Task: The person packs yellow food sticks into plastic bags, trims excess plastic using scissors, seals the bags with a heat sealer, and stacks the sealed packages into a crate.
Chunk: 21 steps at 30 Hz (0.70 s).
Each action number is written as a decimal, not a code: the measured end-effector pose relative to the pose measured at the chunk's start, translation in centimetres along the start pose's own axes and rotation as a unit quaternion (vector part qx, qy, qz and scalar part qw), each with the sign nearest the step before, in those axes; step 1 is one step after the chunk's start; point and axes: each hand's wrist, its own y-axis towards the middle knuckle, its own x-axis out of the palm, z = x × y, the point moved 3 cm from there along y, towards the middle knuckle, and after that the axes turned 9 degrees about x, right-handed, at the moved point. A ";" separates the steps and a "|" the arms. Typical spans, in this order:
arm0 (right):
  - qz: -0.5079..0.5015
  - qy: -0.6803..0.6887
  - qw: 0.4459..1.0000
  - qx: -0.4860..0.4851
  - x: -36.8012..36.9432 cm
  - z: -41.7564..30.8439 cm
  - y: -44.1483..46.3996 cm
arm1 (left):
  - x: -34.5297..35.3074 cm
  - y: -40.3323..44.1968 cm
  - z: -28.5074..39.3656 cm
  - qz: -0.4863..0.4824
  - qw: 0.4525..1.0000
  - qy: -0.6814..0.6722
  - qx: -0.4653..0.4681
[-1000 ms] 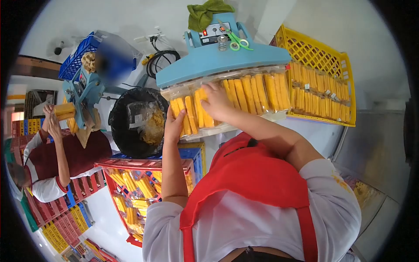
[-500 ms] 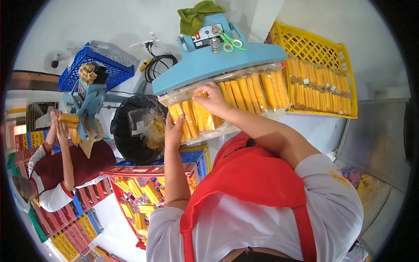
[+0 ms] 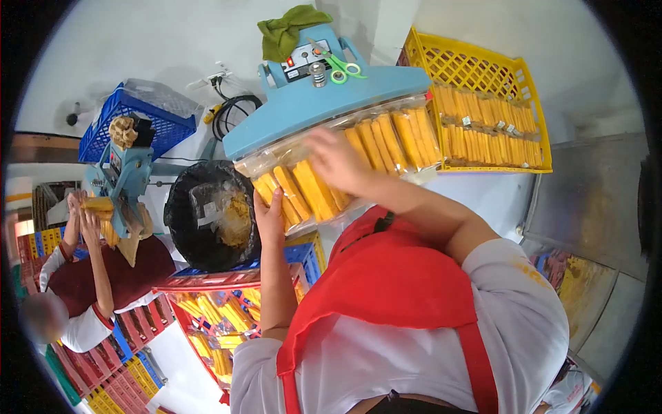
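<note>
Several clear plastic bags of yellow stick-shaped pieces (image 3: 312,191) lie side by side along the front of a light blue bag sealer (image 3: 324,103). The bags' upper ends are under the sealer's bar. My left hand (image 3: 270,219) grips the left edge of the leftmost bag, thumb in front and the other fingers partly hidden. My right hand (image 3: 339,164) is over the upper part of the bags near the bar, smeared by motion, so its grip is unclear. Green-handled scissors (image 3: 338,67) and a green cloth (image 3: 289,33) rest on top of the sealer.
A yellow crate (image 3: 476,62) of filled bags stands right of the sealer. At left are a black-lined bin (image 3: 181,231) and a red crate (image 3: 172,286) of yellow bags. Further left, a co-worker (image 3: 131,276) handles yellow pieces at another sealer (image 3: 134,169).
My right hand has lifted from the bag it was touching and moves up toward the sealer bar. My left hand stays at the leftmost bag. The whole view has shifted slightly.
</note>
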 end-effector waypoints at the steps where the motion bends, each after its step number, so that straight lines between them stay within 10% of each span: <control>1: 0.022 -0.026 0.999 -0.015 -1.6 1.0 0.0 | 0.0 0.0 -0.3 0.006 1.000 -0.015 0.015; 8: 0.050 -0.391 0.904 0.166 -11.4 9.7 -4.0 | 0.1 0.0 -0.1 0.014 1.000 -0.001 0.023; 21: -0.002 -0.215 0.950 0.228 -12.8 10.5 -4.4 | -1.0 0.1 -1.2 -0.011 0.998 -0.055 -0.029</control>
